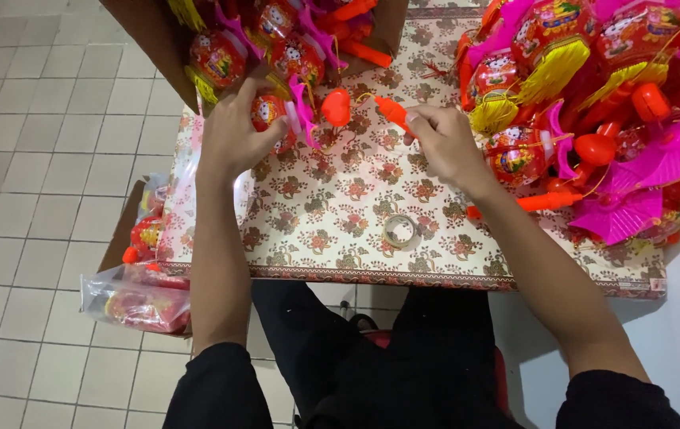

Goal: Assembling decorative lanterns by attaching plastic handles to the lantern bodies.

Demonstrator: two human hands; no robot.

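Gripping toy lantern [271, 113], left hand [232, 131]; right hand [445, 143] pinching orange handle [393, 111].

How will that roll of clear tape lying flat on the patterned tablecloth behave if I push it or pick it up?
The roll of clear tape lies flat on its side, so a push would probably slide it over the tablecloth rather than roll it. Stood on edge, it would likely roll. It looks thin and hollow, so probably light, stiff, and easy to pinch through its open middle.

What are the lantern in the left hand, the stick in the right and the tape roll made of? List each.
Toy lantern: glossy red plastic, it seems, with sheen.
Orange stick: smooth moulded plastic, probably.
Tape roll: clear film, likely; the floral tablecloth shows through.
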